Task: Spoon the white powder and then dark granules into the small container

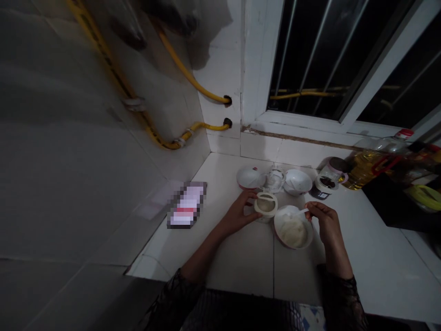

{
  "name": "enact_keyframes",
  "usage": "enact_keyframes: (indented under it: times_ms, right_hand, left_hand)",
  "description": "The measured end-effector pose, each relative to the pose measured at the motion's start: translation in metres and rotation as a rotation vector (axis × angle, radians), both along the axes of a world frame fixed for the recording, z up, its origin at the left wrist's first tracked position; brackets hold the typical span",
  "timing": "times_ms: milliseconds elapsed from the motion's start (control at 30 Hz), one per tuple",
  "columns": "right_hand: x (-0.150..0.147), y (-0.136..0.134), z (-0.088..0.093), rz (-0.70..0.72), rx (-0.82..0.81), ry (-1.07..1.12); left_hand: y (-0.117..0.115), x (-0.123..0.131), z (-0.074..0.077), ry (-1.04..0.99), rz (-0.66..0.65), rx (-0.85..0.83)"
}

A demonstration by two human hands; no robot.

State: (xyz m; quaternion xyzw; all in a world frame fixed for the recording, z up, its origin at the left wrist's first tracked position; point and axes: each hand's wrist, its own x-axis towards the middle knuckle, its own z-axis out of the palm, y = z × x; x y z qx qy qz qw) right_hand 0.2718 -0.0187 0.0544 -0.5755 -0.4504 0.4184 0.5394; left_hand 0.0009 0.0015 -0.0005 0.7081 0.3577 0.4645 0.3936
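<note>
White bowl (279, 221) of pale contents (294, 232) midway between the tabletop's (237, 271) front and back edges, spoon (300, 212) in it, pinched by the right hand (323, 219); just left, cream-rimmed container (267, 214), gripped by the left hand (239, 214). Close behind, toward the back edge: two bowls (249, 177), clear glassware (274, 180) between; oil bottle (365, 165) farther right. Blurred screen (188, 207) by the left edge. Pale tiled surface, dim room, yellow pipes (161, 141), barred window (310, 55).

The person wears 2 black sleeves, left sleeve (168, 296) and right sleeve (341, 294), each patterned like lace, with paler patches showing through the dark figuring. Both end on the forearm in a slightly uneven edge, leaving the left hand (237, 214) and right hand (325, 223) bare. The dark garment front (248, 310) carries fine, paler vertical lines; its lower part is too dim to read.
</note>
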Motion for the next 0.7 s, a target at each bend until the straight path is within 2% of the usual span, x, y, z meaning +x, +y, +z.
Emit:
enact_keyframes:
  times_ms: [233, 433, 500, 567, 700]
  right_hand:
    - [-0.004, 0.0, 0.001, -0.031, 0.021, 0.015]
    - [-0.02, 0.001, 0.002, -0.074, 0.175, 0.004]
    - [-0.03, -0.001, 0.003, -0.107, 0.29, -0.107]
    - [-0.039, -0.004, 0.003, -0.092, 0.458, -0.312]
    - [-0.048, -0.008, 0.002, 0.172, 0.82, -0.755]
  left_hand:
    - [0.001, 0.0, -0.002, -0.002, -0.001, 0.005]
    - [0.002, 0.0, -0.004, -0.013, -0.007, -0.005]
    - [0.002, 0.0, -0.005, -0.013, -0.003, -0.006]
    - [0.001, 0.0, -0.005, -0.015, -0.003, -0.009]
    - [0.001, 0.001, -0.004, -0.024, 0.001, -0.005]
